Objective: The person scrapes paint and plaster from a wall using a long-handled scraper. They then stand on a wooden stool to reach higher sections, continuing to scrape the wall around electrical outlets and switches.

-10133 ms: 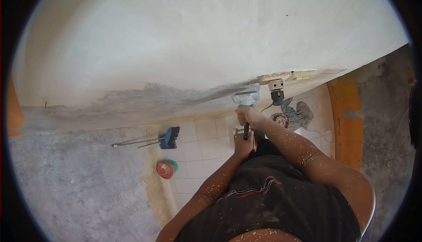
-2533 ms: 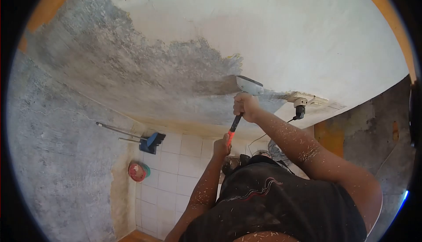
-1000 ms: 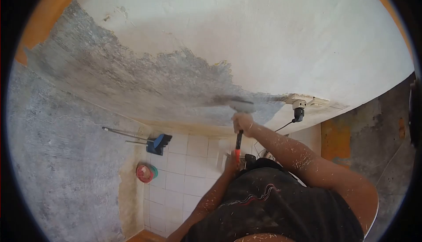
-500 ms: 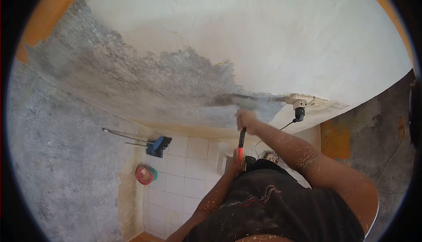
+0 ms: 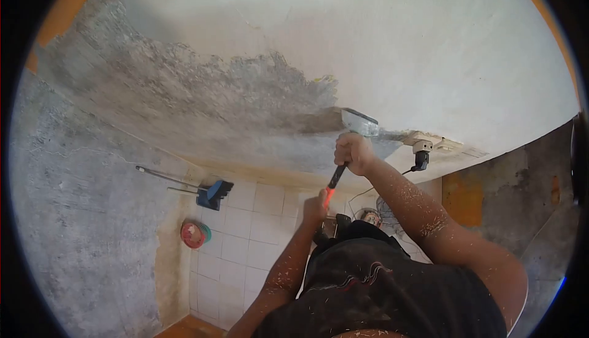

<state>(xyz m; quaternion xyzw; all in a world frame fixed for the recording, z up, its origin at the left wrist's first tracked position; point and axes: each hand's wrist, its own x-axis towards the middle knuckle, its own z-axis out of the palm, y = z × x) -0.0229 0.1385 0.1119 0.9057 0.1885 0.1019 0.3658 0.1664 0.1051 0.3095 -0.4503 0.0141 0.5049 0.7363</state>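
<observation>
A scraping tool with a black and red handle and a wide, pale head is in both of my hands. My right hand is wrapped round the handle just below the head. Lower down, my left hand closes round the red end, near my waist. The tool's head is against or very close to the wall, where the white coat borders a rough grey patch. Pale flecks cling to both forearms.
A wall socket with a black plug is right of the tool. On the white tiled floor are a blue broom with a dustpan and a red and green container at left. Cables lie near my feet.
The tool's head has moved up and slightly right, with my right hand. My left hand has shifted a little up and left on the handle. Both keep their grip.
</observation>
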